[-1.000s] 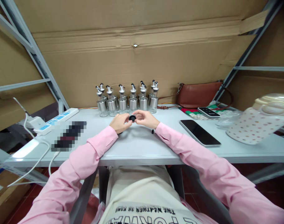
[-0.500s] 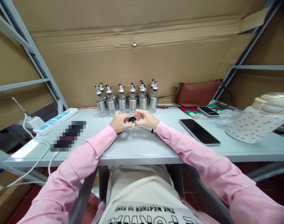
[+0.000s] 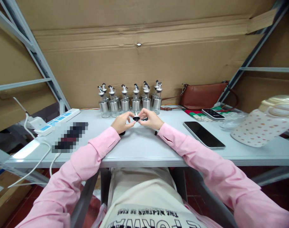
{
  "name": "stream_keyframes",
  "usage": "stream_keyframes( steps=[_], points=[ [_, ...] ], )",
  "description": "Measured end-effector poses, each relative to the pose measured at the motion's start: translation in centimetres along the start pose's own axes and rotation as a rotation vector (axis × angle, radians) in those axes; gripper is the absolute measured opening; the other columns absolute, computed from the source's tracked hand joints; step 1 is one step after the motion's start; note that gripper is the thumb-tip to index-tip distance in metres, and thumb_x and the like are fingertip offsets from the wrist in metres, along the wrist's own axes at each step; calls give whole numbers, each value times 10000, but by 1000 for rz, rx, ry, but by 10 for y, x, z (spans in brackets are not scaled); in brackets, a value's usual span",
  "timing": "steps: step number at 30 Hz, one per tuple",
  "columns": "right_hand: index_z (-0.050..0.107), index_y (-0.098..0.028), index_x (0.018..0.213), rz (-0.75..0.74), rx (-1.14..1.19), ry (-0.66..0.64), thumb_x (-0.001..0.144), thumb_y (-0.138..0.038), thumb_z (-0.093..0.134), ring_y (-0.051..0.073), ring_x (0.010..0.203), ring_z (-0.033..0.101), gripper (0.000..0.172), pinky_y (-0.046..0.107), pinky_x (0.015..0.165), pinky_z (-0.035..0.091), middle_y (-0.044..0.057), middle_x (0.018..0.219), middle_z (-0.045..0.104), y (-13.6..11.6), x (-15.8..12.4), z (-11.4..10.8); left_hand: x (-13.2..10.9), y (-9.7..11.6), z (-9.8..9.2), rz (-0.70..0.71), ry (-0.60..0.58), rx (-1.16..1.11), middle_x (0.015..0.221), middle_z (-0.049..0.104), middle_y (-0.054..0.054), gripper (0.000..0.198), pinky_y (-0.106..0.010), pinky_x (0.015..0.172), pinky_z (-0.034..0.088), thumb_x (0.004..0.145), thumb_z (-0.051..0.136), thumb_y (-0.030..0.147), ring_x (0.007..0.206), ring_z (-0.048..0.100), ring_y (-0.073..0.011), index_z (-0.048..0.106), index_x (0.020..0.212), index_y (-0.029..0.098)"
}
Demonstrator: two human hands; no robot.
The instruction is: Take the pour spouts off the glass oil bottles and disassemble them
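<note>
Left hand [image 3: 120, 122] and right hand [image 3: 151, 118] both pinched a small black cap [image 3: 136, 118] (details too small to resolve). The garment lettering [image 3: 146, 212] was inverted and cut off.

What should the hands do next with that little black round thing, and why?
Probably twist the black cap gently between the fingertips: the left hand and right hand both pinch it from opposite sides, just above the table, before the bottles.
</note>
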State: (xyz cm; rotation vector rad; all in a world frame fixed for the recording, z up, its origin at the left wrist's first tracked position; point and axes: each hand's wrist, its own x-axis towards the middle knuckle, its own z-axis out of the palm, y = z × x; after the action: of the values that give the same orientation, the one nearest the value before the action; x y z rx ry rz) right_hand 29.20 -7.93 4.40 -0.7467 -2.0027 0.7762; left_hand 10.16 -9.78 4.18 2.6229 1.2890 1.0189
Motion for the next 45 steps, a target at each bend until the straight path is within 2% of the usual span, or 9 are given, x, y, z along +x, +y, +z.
stream_keyframes(
  steps=[8,11,14,18,26,30,35,40,45],
  points=[
    [663,-174,852,-80,-100,-22,719,-277,575,175,911,616,190,302,795,475,52,948,683,1,4,-11,1,-4,1,189,47,-85,928,557,-39,315,-262,825,438,809,514,255,845,551,-125,507,1114,177],
    [682,-174,867,-56,-184,81,771,-251,517,173,902,617,207,289,777,467,54,937,693,3,8,-19,1,-2,1,198,113,-75,885,523,-36,275,-264,831,439,797,510,217,830,536,-122,546,1065,163],
    [694,-173,840,39,-419,157,764,-182,509,166,802,619,201,284,756,453,49,869,704,12,11,-29,2,-1,3,200,131,-91,887,494,-36,256,-258,831,449,765,521,170,825,530,-114,563,1017,154],
    [702,-171,827,246,-746,57,724,-161,558,185,767,614,177,284,736,433,59,834,702,31,10,-40,2,-3,7,158,128,-159,932,465,-45,262,-242,818,470,740,524,143,850,529,-108,562,998,163],
    [697,-157,837,409,-857,30,735,-234,590,199,790,630,167,258,669,428,102,821,694,51,8,-36,1,4,0,243,30,20,995,506,-69,307,-311,902,398,722,455,112,975,496,-172,557,1004,180],
    [695,-159,743,405,-812,31,690,-130,604,188,764,630,109,255,682,430,86,768,689,51,8,-37,0,5,1,245,38,41,964,497,-66,260,-290,867,405,746,464,167,919,501,-166,565,985,176],
    [664,-159,701,293,-561,21,691,-188,608,134,641,591,64,245,648,441,32,671,663,35,9,-35,-1,3,3,182,41,-27,982,480,-62,220,-229,798,422,760,449,173,809,527,-113,538,961,165],
    [645,-145,746,82,-191,10,682,-292,608,121,656,569,164,257,660,461,23,706,654,18,9,-17,-2,0,7,115,-36,-61,900,551,-8,477,-209,737,429,688,454,119,736,529,-97,397,1157,185],
    [604,-149,710,74,57,12,639,-376,652,120,648,564,243,276,640,476,32,731,654,12,9,-6,-3,0,8,116,-68,-91,949,603,-24,585,-232,756,441,682,468,135,767,566,-116,318,1245,176]
  ],
)
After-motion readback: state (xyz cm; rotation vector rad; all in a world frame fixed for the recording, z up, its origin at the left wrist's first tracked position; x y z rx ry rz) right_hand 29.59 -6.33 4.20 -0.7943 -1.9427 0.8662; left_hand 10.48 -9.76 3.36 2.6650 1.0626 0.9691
